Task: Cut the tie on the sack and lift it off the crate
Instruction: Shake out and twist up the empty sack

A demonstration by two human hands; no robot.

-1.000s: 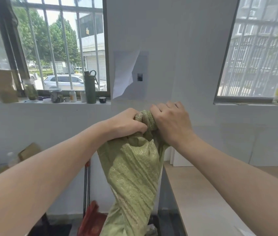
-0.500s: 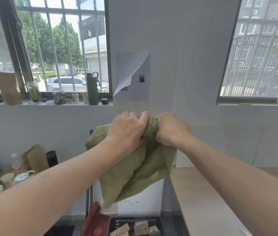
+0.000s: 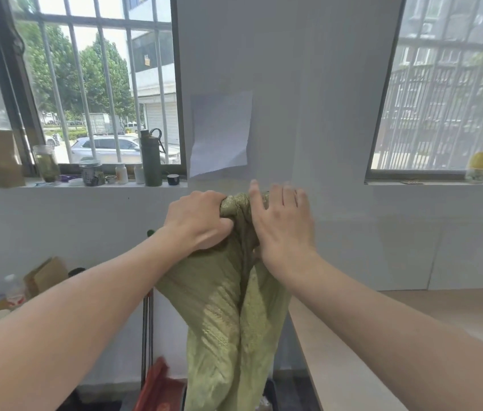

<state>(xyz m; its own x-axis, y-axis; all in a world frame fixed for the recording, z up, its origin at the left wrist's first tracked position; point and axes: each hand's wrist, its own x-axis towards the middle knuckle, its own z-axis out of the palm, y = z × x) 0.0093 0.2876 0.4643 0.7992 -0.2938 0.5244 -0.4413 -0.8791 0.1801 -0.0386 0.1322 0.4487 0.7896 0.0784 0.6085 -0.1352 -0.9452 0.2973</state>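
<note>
Sack [image 3: 228,315] hangs in front of me at chest height, gathered at its top between both hands, its long axis running straight down from the bunched neck toward the floor. My left hand [image 3: 198,222] is fisted tight around the neck on its left side, knuckles up, fingers buried in the folds. My right hand [image 3: 281,229] lies against the neck from the right with the palm on the cloth and the fingers [image 3: 289,192] loosely spread and pointing up; it reads to me as pressing rather than gripping, so I judge the left hand carries most of the weight.

Both hands touch the sack at the same height, just beside each other with only the twisted cloth between them. The lower end drops out of the bottom of the view, so I cannot tell whether it is free of the crate; the crate itself is mostly hidden behind the cloth. I see no tie on the neck.

What matters for the next move is that the sack hangs directly below the hands, between the counter [image 3: 353,366] on my right and the dark poles [image 3: 147,327] on my left. Any further lift should go straight up along that axis, and I would close the right hand first.
</note>
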